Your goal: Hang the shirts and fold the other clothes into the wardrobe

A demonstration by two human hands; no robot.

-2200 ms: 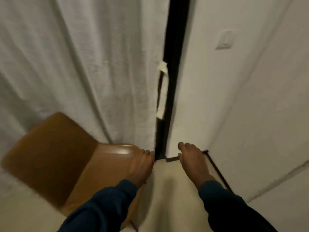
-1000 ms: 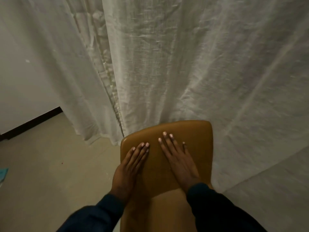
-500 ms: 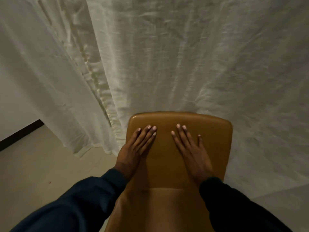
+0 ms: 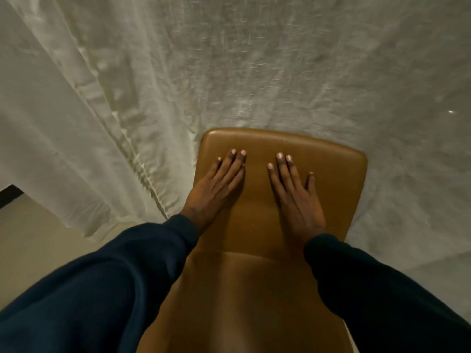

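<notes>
Since half a second earlier the view had dipped and drawn closer: the tan chair [image 4: 267, 276] filled more of the lower frame, the dark skirting strip [image 4: 9, 194] had slid out to the far left edge, and both hands lay in the same pose as before.

Nearest, two dark blue sleeves [image 4: 107, 281] came in from the bottom corners. Between them the chair's padded surface ran lengthwise from near to far, its rounded far edge touching the cloth beyond. The left hand [image 4: 214, 189] rested flat on the chair's left part, fingers straight and close together, pointing far and slightly right, gripping nothing. The right hand [image 4: 297, 197] lay flat beside it, apart from it, fingers straight and pointing far and slightly left, the little finger spread off to the right, holding nothing.

Left of the chair was pale floor [image 4: 33, 240]. Beyond, a white curtain [image 4: 254, 62] hung across the whole far side, its gathered hem edge [image 4: 132, 149] running diagonally down to the chair's left. The curtain blocked everything behind it; no shirts, other clothes or wardrobe showed.
</notes>
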